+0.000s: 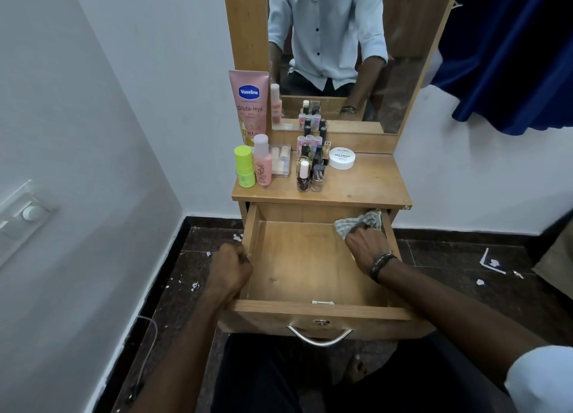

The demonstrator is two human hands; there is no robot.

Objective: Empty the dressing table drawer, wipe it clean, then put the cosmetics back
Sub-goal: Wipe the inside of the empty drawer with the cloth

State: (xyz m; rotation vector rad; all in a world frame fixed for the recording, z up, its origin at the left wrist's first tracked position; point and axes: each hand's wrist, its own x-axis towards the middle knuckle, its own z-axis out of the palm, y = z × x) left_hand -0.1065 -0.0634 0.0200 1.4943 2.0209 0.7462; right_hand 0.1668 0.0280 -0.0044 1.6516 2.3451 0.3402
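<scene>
- The drawer [297, 257] is pulled out from under the desk [366, 180], and only a cloth is seen inside it.
- The cloth [359, 222] is pressed into the far right corner of the drawer by the right hand [366, 245], with the fingers curled on it.
- The left wall of the drawer is gripped by the left hand [231, 267], which is closed like a fist.
- A metal handle [319, 336] is seen on the drawer front.
- The cosmetics are stood on the desk: a pink tube [249, 105], a green stick [244, 166], a pink bottle [262, 161], a clear box [280, 160], many nail polish bottles [310, 164] and a white jar [342, 157].
- A mirror [341, 40] is set behind the desk.
- Paper bits [493, 262] are scattered on the dark floor.
</scene>
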